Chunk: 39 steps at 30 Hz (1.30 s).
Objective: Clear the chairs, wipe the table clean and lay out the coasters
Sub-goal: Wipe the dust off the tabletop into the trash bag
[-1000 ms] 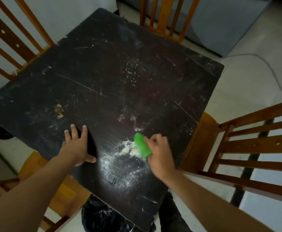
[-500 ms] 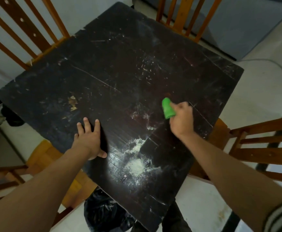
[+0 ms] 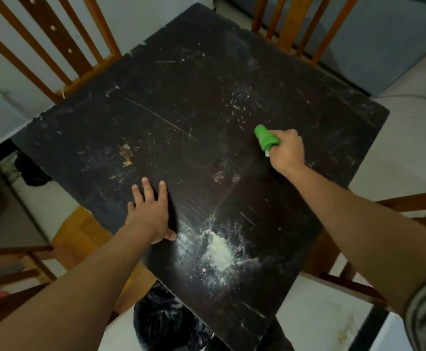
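**Green tool gripped on the dusty tabletop**

The right hand (image 3: 286,150) curls its fingers round a green cleaning tool (image 3: 265,136), holding it against the right part of the dark, scratched tabletop (image 3: 181,97). The left hand (image 3: 151,216) lies flat on the tabletop near its near-left edge, fingers straight and slightly spread. A heap of white powder (image 3: 218,252) sits just right of the left hand, well apart from the tool. Wooden chairs (image 3: 55,39) stand round the tabletop.
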Each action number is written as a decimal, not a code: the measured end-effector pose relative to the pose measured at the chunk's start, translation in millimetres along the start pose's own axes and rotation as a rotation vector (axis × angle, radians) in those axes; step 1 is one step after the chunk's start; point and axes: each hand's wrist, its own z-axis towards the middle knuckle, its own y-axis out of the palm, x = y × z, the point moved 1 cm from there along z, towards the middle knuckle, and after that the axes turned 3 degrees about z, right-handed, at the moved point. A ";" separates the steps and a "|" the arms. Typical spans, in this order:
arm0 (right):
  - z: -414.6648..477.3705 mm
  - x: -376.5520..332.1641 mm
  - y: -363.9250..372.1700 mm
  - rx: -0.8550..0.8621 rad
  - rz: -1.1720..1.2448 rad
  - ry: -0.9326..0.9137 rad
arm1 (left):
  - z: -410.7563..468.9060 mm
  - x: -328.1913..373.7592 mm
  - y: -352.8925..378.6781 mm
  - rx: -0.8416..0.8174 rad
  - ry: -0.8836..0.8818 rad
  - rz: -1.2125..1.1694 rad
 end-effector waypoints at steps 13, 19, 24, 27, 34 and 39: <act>-190.9 -49.9 10.7 -0.597 0.188 -0.415 | -13.0 -9.5 3.9 0.100 0.065 -0.093; -71.9 -65.2 11.3 -0.231 0.187 -0.157 | -57.7 -25.1 48.2 0.213 0.062 -0.204; -41.1 -96.6 39.0 -0.210 0.054 -0.123 | -66.8 -21.6 81.1 0.200 0.083 -0.102; -92.7 -113.5 46.5 -0.364 0.084 -0.365 | -65.9 -24.2 82.2 0.202 0.095 -0.102; -174.6 -65.4 8.6 -0.668 0.083 -0.529 | -71.2 -21.0 79.1 0.197 0.073 -0.107; -134.1 -27.8 -15.7 -0.302 0.003 -0.245 | -72.4 -18.4 77.7 0.199 0.019 -0.130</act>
